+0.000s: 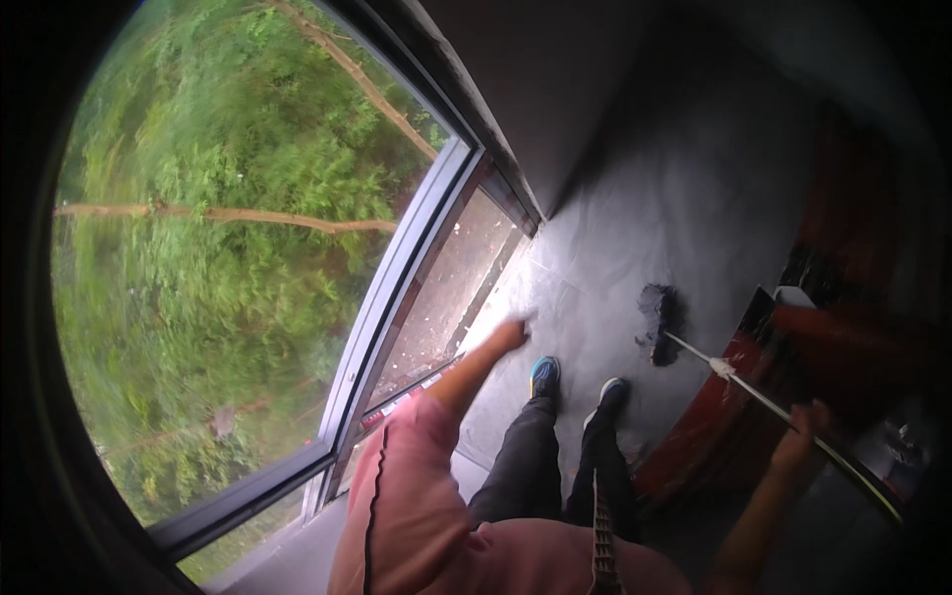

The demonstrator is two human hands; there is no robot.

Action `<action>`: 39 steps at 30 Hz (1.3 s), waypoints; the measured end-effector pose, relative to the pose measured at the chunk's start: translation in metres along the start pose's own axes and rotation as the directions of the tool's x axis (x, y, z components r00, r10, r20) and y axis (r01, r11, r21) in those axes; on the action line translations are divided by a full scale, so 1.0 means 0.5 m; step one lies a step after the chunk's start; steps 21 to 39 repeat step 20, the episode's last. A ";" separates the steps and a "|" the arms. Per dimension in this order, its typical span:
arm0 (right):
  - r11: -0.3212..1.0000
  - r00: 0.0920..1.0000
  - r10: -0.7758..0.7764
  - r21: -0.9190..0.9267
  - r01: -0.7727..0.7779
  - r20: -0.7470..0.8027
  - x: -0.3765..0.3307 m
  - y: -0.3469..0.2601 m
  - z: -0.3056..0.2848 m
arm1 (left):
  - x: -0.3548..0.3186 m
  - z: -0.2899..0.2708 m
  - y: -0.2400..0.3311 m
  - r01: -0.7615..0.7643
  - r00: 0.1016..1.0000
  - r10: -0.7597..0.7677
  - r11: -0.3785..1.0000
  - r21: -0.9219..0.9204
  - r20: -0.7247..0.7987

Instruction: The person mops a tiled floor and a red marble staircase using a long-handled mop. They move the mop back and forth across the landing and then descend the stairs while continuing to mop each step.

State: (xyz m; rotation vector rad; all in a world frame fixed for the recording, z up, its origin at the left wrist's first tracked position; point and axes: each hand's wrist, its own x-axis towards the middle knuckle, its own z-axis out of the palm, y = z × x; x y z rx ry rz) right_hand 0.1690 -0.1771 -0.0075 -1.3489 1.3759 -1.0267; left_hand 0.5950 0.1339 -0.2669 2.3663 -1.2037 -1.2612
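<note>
My right hand (801,433) is wrapped round the pole (759,395) of a long-handled broom at the lower right. The pole slants up and left to a dark, shaggy broom head (658,322) resting on the grey floor. A whitish lump (721,368) is fixed around the pole between my hand and the head. Held out on the left, my left hand (511,335) is loosely curled, with nothing visible in it. It is above the floor beside the window side, apart from the broom.
A large window frame (397,288) runs along the left, with green trees behind it. A ledge (436,288) lies at its foot. My shoes (544,377) stand on the smooth grey floor (595,258). Dark red furniture (709,412) is at the right, partly in shadow.
</note>
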 end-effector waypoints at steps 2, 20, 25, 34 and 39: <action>0.999 0.998 -0.024 -0.040 0.026 0.051 -0.011 -0.004 0.001 | -0.187 0.111 0.012 0.059 0.975 -0.042 0.996 -0.070 0.216; 0.994 0.911 0.082 0.035 -0.105 0.404 -0.032 0.057 -0.072 | -0.865 0.258 0.330 0.222 0.897 -0.387 -0.027 -0.975 0.215; 0.994 0.911 0.082 0.035 -0.105 0.404 -0.032 0.057 -0.072 | -0.865 0.258 0.330 0.222 0.897 -0.387 -0.027 -0.975 0.215; 0.994 0.911 0.082 0.035 -0.105 0.404 -0.032 0.057 -0.072 | -0.865 0.258 0.330 0.222 0.897 -0.387 -0.027 -0.975 0.215; 0.994 0.911 0.082 0.035 -0.105 0.404 -0.032 0.057 -0.072 | -0.865 0.258 0.330 0.222 0.897 -0.387 -0.027 -0.975 0.215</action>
